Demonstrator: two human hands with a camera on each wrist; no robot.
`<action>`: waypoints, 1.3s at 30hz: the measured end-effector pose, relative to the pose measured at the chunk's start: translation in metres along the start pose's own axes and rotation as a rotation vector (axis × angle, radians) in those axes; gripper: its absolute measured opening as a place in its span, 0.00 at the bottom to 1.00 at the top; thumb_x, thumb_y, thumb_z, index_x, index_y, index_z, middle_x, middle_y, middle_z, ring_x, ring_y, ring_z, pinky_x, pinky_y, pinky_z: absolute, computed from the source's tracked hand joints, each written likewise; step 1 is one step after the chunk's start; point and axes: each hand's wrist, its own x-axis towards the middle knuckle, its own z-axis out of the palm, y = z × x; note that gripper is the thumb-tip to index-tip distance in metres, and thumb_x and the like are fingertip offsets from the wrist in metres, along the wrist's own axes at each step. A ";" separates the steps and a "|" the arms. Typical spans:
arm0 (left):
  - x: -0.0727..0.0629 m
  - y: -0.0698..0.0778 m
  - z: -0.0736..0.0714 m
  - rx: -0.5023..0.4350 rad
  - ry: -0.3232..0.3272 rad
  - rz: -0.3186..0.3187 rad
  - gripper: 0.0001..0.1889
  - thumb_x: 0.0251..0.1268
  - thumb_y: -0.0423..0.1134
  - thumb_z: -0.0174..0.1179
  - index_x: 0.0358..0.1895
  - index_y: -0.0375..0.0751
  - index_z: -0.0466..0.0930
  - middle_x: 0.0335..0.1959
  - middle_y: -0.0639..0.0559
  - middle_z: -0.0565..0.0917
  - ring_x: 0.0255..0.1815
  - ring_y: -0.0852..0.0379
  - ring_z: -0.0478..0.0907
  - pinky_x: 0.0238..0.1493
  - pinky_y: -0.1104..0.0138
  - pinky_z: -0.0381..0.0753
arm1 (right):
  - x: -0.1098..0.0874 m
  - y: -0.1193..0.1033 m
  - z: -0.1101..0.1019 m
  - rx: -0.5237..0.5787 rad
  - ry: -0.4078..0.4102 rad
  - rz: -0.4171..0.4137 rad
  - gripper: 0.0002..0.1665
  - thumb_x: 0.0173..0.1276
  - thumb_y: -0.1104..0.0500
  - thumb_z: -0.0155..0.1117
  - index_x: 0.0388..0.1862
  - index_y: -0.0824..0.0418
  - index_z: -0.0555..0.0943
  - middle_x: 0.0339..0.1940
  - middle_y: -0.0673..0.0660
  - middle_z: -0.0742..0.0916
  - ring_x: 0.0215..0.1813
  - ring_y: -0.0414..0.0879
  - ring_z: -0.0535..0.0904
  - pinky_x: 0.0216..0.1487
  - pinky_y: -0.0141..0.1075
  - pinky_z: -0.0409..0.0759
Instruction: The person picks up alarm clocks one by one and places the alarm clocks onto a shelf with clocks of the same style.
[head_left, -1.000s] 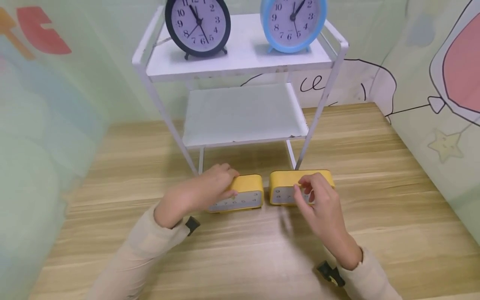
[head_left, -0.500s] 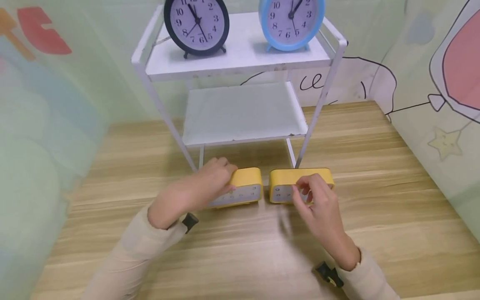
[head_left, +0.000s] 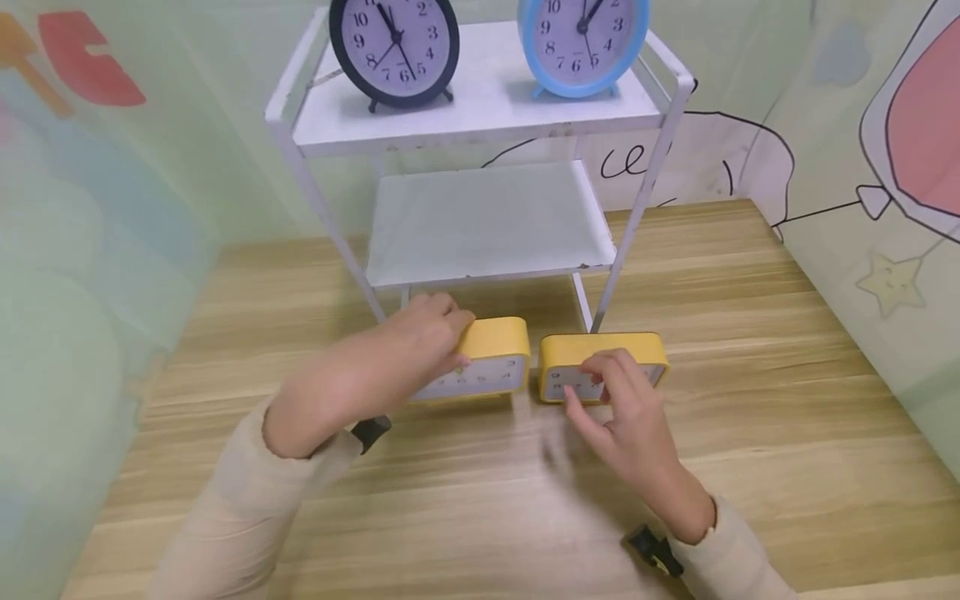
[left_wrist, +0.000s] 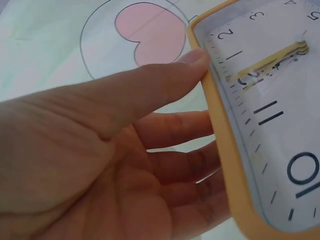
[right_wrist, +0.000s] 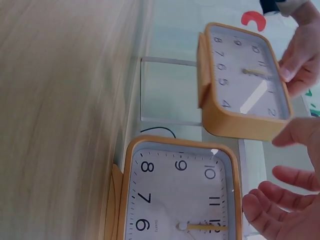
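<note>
My left hand (head_left: 397,346) grips the top edge of a yellow rectangular alarm clock (head_left: 495,337), thumb on the front rim and fingers behind, as the left wrist view shows. In the right wrist view this clock (right_wrist: 245,75) hangs above the wooden surface, its dial facing out. A second yellow clock (head_left: 562,346) stands on the wood to its right. Before its dial hovers my right hand (head_left: 630,417), fingers loosely bent and apart, holding nothing. In the right wrist view the fingertips (right_wrist: 252,205) come close to that clock's top edge; whether they touch it I cannot tell.
Behind the clocks stands a white two-shelf rack (head_left: 480,133). A black round alarm clock (head_left: 393,50) and a light blue one (head_left: 581,42) sit on its top shelf. Walls with painted pictures enclose the wooden surface (head_left: 480,517) at the back and sides.
My left hand has raised the left yellow clock off the wood, slightly up and away. My right hand has shifted a little left, its thumb and fingers spreading; the right clock stays put.
</note>
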 end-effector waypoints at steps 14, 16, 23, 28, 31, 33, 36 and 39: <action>-0.006 0.010 -0.010 0.025 0.046 0.002 0.13 0.70 0.37 0.63 0.48 0.30 0.78 0.38 0.46 0.75 0.41 0.47 0.71 0.45 0.61 0.77 | 0.022 -0.013 0.001 -0.070 -0.021 -0.337 0.31 0.64 0.55 0.70 0.57 0.75 0.74 0.57 0.70 0.79 0.58 0.65 0.75 0.63 0.51 0.73; -0.006 0.010 -0.009 0.032 0.055 0.012 0.13 0.70 0.37 0.64 0.48 0.29 0.78 0.39 0.45 0.75 0.42 0.47 0.72 0.46 0.61 0.77 | 0.025 -0.014 0.001 -0.093 -0.033 -0.380 0.37 0.54 0.59 0.78 0.59 0.75 0.74 0.61 0.70 0.79 0.61 0.65 0.75 0.64 0.52 0.73; -0.006 0.012 -0.011 0.034 0.076 0.020 0.13 0.70 0.36 0.63 0.49 0.29 0.78 0.41 0.44 0.76 0.43 0.47 0.72 0.46 0.61 0.78 | 0.033 -0.017 0.002 -0.213 -0.093 -0.528 0.40 0.56 0.66 0.75 0.67 0.74 0.70 0.68 0.68 0.76 0.70 0.61 0.69 0.70 0.53 0.68; -0.007 0.014 -0.012 0.023 0.081 0.018 0.10 0.71 0.36 0.63 0.46 0.31 0.78 0.39 0.45 0.75 0.43 0.47 0.72 0.47 0.61 0.77 | 0.037 -0.017 0.008 -0.256 -0.096 -0.596 0.23 0.76 0.68 0.49 0.67 0.74 0.70 0.69 0.68 0.75 0.71 0.61 0.69 0.69 0.52 0.69; -0.008 0.014 -0.012 0.077 0.088 0.062 0.10 0.70 0.37 0.63 0.44 0.32 0.78 0.37 0.46 0.74 0.41 0.47 0.72 0.46 0.61 0.77 | 0.038 -0.017 0.011 -0.290 -0.091 -0.615 0.22 0.77 0.70 0.46 0.68 0.74 0.70 0.68 0.68 0.75 0.69 0.61 0.71 0.69 0.51 0.70; -0.009 0.014 -0.012 0.129 0.105 0.102 0.11 0.70 0.37 0.63 0.43 0.32 0.78 0.35 0.47 0.73 0.39 0.48 0.71 0.44 0.62 0.76 | 0.038 -0.017 0.013 -0.314 -0.087 -0.626 0.22 0.77 0.72 0.47 0.68 0.74 0.70 0.68 0.69 0.75 0.69 0.60 0.71 0.69 0.50 0.71; -0.010 0.014 -0.012 0.191 0.130 0.146 0.12 0.69 0.39 0.63 0.42 0.31 0.77 0.34 0.47 0.72 0.37 0.48 0.71 0.43 0.62 0.75 | 0.038 -0.018 0.016 -0.343 -0.070 -0.651 0.23 0.75 0.75 0.47 0.68 0.74 0.69 0.67 0.69 0.76 0.68 0.60 0.72 0.68 0.49 0.72; -0.010 0.015 -0.013 0.176 0.133 0.141 0.13 0.69 0.40 0.63 0.43 0.30 0.77 0.34 0.46 0.73 0.38 0.48 0.71 0.44 0.62 0.75 | 0.038 -0.019 0.018 -0.364 -0.061 -0.671 0.24 0.75 0.76 0.48 0.68 0.74 0.69 0.66 0.69 0.76 0.67 0.60 0.73 0.68 0.49 0.72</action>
